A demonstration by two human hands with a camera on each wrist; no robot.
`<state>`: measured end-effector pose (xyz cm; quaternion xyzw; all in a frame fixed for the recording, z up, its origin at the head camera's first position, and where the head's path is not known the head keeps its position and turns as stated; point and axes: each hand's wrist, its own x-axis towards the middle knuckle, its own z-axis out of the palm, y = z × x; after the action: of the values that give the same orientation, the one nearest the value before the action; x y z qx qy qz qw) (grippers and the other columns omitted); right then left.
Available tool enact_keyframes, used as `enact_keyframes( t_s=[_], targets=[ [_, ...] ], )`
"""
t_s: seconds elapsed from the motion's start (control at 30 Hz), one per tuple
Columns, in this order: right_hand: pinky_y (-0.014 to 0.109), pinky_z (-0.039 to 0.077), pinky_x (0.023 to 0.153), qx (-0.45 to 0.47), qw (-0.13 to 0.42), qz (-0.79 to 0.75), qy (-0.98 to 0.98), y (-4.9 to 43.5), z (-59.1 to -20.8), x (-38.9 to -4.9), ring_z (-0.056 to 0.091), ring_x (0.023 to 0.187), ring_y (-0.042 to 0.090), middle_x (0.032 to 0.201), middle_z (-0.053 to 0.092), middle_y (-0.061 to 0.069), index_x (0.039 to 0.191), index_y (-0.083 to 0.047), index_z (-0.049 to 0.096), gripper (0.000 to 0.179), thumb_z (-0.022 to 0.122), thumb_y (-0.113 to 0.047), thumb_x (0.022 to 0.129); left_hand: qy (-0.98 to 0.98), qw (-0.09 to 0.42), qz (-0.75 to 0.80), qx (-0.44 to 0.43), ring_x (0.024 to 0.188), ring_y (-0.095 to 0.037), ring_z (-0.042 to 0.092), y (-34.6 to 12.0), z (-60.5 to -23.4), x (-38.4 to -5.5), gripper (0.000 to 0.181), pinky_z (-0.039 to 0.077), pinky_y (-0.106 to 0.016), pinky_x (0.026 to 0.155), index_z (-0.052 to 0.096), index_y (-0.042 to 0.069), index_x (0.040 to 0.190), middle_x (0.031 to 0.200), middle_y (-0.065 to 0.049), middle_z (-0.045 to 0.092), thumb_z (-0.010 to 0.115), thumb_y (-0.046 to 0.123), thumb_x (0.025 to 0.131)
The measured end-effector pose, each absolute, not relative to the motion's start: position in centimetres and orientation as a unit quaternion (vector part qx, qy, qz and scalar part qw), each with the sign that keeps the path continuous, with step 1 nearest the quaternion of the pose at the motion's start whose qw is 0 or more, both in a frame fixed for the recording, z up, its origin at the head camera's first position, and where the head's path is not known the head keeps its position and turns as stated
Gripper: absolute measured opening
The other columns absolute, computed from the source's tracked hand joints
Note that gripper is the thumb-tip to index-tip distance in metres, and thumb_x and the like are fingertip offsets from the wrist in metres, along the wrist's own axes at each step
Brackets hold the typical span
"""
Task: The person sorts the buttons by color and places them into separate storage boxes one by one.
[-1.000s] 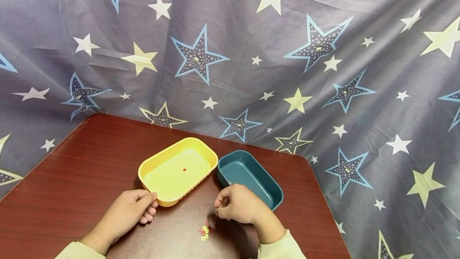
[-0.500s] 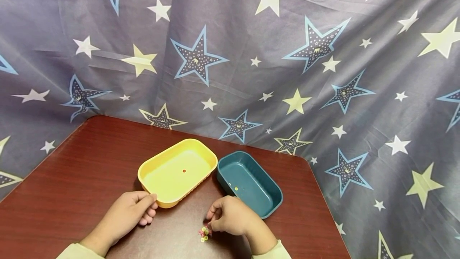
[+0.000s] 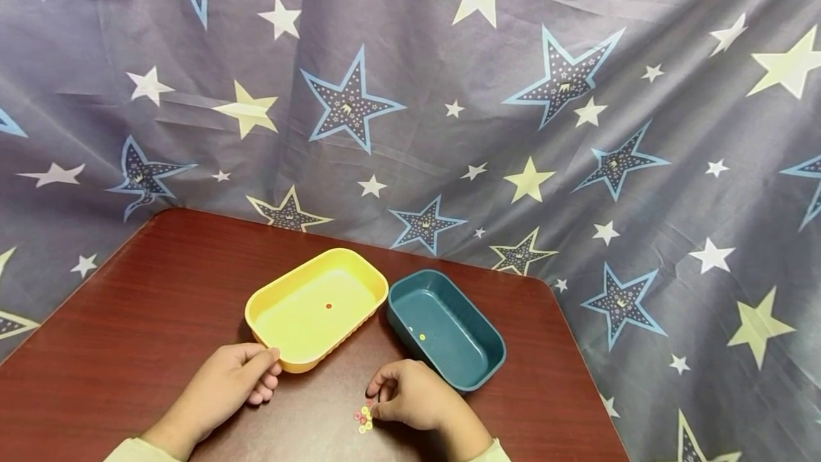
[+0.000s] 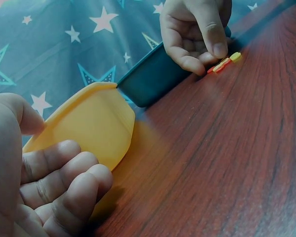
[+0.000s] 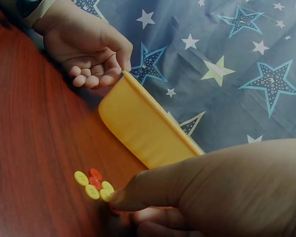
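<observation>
My left hand (image 3: 240, 378) holds the near left corner of a yellow plastic tray (image 3: 346, 327), its thumb on the rim. One small red button (image 3: 329, 306) lies in that tray. My right hand (image 3: 417, 396) is low over a small pile of red and yellow buttons (image 3: 363, 418) on the table, thumb and index finger apart. In the right wrist view its thumb tip is right at a yellow button (image 5: 105, 194) on the edge of the pile. A dark teal tray (image 3: 471, 344) with a yellow button (image 3: 422, 337) inside stands just beyond the right hand.
The two trays stand side by side, their rims meeting at one corner. A reddish-brown wooden table (image 3: 192, 269) carries everything. Behind its far edge hangs a grey curtain (image 3: 423, 127) printed with stars.
My right hand has moved from the near side of the teal tray down and left to the button pile, uncovering a yellow button in that tray. The left hand stays at the yellow tray.
</observation>
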<state>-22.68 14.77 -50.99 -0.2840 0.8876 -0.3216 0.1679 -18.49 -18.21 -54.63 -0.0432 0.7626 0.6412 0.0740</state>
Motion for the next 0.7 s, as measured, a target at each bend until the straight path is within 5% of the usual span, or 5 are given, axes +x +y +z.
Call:
enact_keyframes(
  t_s=[0.7],
  targets=[
    [0.013,0.048,0.060,-0.305,0.153,-0.319,0.884,15.05,-51.96,-22.51,0.056,0.063,-0.007,0.066,0.063,-0.018,0.084,-0.022,0.076,0.012,0.084,-0.015,0.082,0.764,0.076,0.639,-0.045,0.060,-0.015,0.067,-18.28,-54.75,-18.56,0.044,0.063,-0.033,0.059,0.071,-0.003,0.096,0.078,-0.009,0.071,0.061,0.038,0.107]
  ],
)
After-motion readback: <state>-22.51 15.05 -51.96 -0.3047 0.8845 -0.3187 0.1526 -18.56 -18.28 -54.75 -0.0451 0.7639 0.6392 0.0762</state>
